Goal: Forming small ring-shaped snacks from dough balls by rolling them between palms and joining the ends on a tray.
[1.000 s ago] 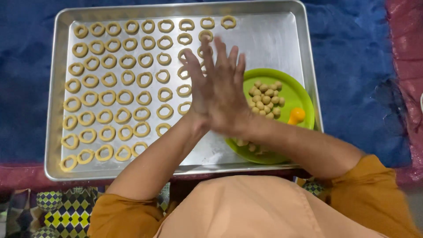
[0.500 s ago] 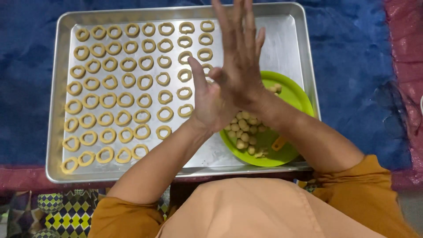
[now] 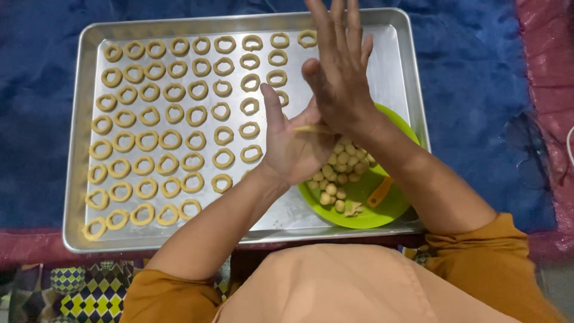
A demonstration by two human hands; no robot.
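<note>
My left hand (image 3: 290, 146) lies palm up over the tray's middle. My right hand (image 3: 341, 72) is pressed flat across it, fingers pointing away from me. A thin strand of pale dough (image 3: 308, 128) shows between the two palms. Under my hands sits a green plate (image 3: 373, 212) holding several small dough balls (image 3: 338, 173) and an orange tool (image 3: 379, 191). The plate rests on a silver baking tray (image 3: 412, 72) filled on the left with rows of several dough rings (image 3: 161, 119).
The tray lies on a blue cloth (image 3: 484, 90) with a pink edge (image 3: 550, 72) at the right. A patterned fabric (image 3: 89, 293) shows at the bottom left. Bare tray metal lies right of the rings, near the top right corner.
My right hand has slid forward over the left palm, away from me, and the left hand has drawn back. A dough strand now shows between them, and more of the green plate is uncovered.
</note>
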